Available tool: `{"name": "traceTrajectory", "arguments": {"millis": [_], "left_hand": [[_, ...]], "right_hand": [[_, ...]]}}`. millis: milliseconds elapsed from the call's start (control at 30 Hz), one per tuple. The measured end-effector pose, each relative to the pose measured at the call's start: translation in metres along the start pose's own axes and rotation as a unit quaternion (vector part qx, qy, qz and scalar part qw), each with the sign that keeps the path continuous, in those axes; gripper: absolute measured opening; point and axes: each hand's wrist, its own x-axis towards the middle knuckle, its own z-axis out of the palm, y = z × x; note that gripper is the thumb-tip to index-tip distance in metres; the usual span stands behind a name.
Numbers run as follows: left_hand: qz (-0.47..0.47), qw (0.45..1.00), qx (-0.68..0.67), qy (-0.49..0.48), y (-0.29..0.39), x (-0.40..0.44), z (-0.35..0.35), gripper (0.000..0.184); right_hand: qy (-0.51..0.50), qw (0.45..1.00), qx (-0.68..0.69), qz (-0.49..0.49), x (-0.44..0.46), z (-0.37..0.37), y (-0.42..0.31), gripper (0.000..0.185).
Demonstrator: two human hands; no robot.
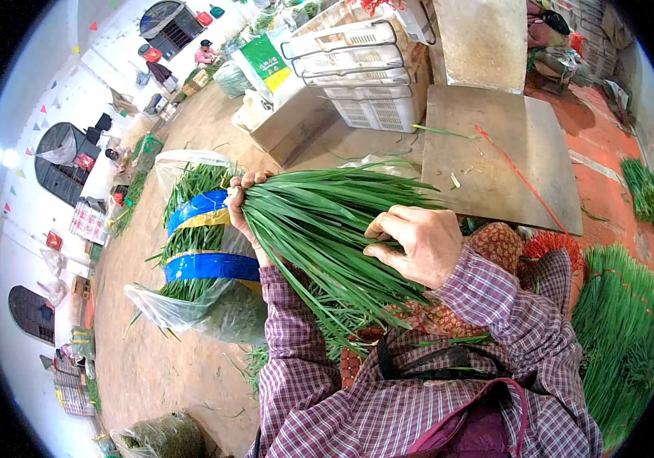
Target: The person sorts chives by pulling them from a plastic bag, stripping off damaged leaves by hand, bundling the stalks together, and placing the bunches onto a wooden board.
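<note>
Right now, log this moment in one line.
left hand: gripping green leaves at one end | right hand: over leaves, fingers bent | nearby: taped bundle, stacked crates

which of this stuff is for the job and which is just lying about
For the job:
- leaf bunch, gripped by left hand, right hand over it
- probably red strings, tied greens

Seemingly just lying about:
- cardboard box
- white crates

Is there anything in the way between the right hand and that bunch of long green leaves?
Nothing visible is. The right hand is right at the bunch, fingers over the leaves, while the left hand grips the gathered end.
</note>
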Motion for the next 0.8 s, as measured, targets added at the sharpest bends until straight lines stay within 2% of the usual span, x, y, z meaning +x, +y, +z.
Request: {"name": "traceTrajectory", "arguments": {"millis": [200, 300, 400, 500, 567, 633, 700, 800], "left_hand": [[0.003, 1.0, 0.018, -0.017, -0.004, -0.002, 0.005, 0.018], [-0.001, 1.0, 0.014, -0.019, -0.003, -0.003, 0.002, 0.017], [-0.001, 1.0, 0.01, 0.0, -0.003, -0.005, -0.001, 0.015], [-0.01, 1.0, -0.014, 0.017, 0.002, -0.007, -0.009, 0.012], [0.003, 1.0, -0.02, 0.004, 0.004, -0.005, -0.02, 0.011], [0.009, 1.0, -0.009, -0.014, 0.004, -0.003, -0.022, 0.011], [0.017, 1.0, -0.005, -0.006, 0.003, -0.004, -0.021, 0.01], [0.017, 1.0, -0.001, -0.005, 0.002, -0.004, -0.022, 0.01]], "right_hand": [[0.016, 1.0, -0.013, -0.009, 0.004, 0.008, 0.002, 0.012], [0.041, 0.997, 0.061, -0.008, 0.007, 0.01, 0.006, 0.008], [0.159, 0.972, 0.171, -0.037, 0.013, 0.004, 0.011, 0.004], [0.187, 0.942, 0.275, 0.05, 0.009, -0.028, 0.004, 0.016], [0.075, 0.945, 0.307, 0.085, -0.005, -0.046, 0.011, 0.025], [-0.001, 0.946, 0.302, 0.122, -0.015, -0.055, 0.004, 0.026], [-0.001, 0.988, 0.147, 0.042, -0.021, -0.043, 0.008, 0.016], [-0.007, 0.998, 0.041, 0.053, -0.03, -0.024, 0.014, 0.015]]}}
